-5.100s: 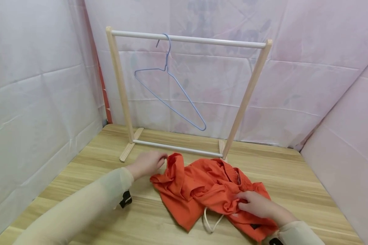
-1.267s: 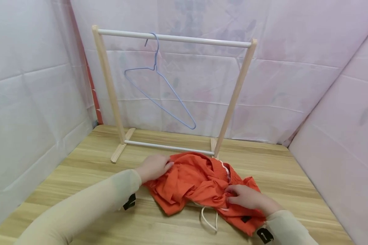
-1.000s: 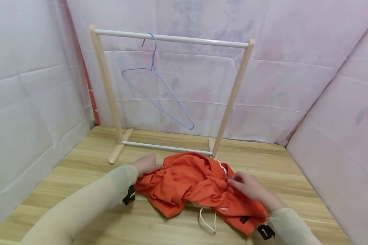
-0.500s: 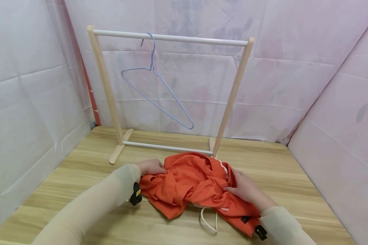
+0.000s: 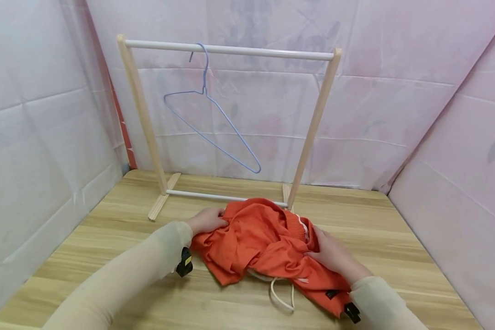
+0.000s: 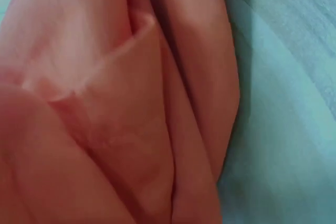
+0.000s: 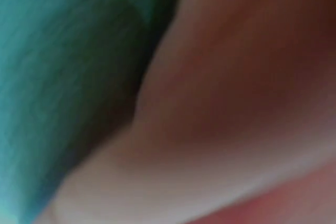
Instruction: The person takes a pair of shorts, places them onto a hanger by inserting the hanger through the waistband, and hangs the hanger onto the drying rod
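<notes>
A bunched pair of orange shorts (image 5: pixel 255 233) lies on the wooden table, its gathered elastic waistband (image 5: pixel 295 228) facing back right. A pale drawstring (image 5: pixel 281 300) loops out from the near side. My left hand (image 5: pixel 207 220) grips the cloth at the left end, thumb on top. Around the waistband's right side my right hand (image 5: pixel 333 255) holds the fabric, thumb on the near face and other fingers mostly hidden behind it. Folds of the orange cloth (image 6: pixel 121 114) fill much of the left wrist view. The right wrist view is blurred, mostly the hand (image 7: pixel 226 98) close up.
Behind the shorts stands a rack with wooden posts (image 5: pixel 315 128) and a white top rail (image 5: pixel 264 52). A blue wire hanger (image 5: pixel 232 127) hangs from that rail, left of its middle. Pale sheets (image 5: pixel 396 114) wall in the table (image 5: pixel 379 220) at the back and sides.
My left hand let go of a raised fold, shifted along the left end and took hold again. My right hand moved from the front of the cloth to the waistband. The back edge rises slightly.
</notes>
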`<state>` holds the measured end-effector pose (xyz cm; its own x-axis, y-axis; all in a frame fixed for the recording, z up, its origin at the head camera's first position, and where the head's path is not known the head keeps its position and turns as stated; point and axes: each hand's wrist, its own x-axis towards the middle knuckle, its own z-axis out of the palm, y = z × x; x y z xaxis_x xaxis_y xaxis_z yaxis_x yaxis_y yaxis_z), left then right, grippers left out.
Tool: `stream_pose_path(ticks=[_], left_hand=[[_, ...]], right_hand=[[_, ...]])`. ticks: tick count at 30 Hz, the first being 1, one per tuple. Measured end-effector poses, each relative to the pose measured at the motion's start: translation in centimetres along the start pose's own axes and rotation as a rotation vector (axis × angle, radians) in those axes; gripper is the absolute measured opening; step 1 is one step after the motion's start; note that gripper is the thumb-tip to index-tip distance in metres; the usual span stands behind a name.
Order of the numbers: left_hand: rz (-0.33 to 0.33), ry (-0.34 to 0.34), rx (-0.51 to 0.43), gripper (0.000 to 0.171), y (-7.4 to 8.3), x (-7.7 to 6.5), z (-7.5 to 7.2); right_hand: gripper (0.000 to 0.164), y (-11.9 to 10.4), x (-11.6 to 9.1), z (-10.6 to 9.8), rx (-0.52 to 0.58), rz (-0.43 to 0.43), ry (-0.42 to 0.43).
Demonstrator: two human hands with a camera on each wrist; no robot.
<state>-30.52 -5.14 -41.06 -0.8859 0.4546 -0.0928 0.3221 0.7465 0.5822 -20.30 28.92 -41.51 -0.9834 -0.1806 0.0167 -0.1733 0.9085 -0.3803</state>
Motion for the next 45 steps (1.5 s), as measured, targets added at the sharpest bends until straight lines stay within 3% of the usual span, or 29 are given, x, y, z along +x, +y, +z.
stream_pose_path(ticks=[6,15,19,26,32,36,41,45], left_hand=[[0.046,0.105,0.081,0.025,1.0,0.1,-0.7],[0.175,0.342,0.428,0.023,1.9,0.1,-1.2],[0.219,0.407,0.536,0.025,2.1,-0.1,-1.2],[0.213,0.419,0.491,0.015,2.4,-0.2,-1.4],[0.2,0.436,0.446,0.018,2.7,-0.3,-1.8],[0.178,0.459,0.46,0.01,2.8,-0.3,-2.1],[0.175,0.494,0.51,0.015,2.4,-0.1,-2.4],[0.175,0.497,0.461,0.016,2.0,0.0,-2.4]], right_hand=[[0.085,0.3,0.1,0.0,0.008,-0.023,0.013],[0.083,0.7,0.2,0.2,-0.001,-0.02,0.016],[0.085,0.7,0.2,0.2,-0.006,0.009,0.002],[0.091,1.0,0.3,0.2,0.013,0.039,-0.01],[0.094,1.8,0.7,0.2,0.149,0.039,-0.014],[0.094,2.0,0.8,0.0,0.227,0.055,-0.029],[0.074,1.8,0.6,-0.7,0.284,0.056,-0.026],[0.05,1.8,0.6,-1.0,0.279,0.071,-0.028]])
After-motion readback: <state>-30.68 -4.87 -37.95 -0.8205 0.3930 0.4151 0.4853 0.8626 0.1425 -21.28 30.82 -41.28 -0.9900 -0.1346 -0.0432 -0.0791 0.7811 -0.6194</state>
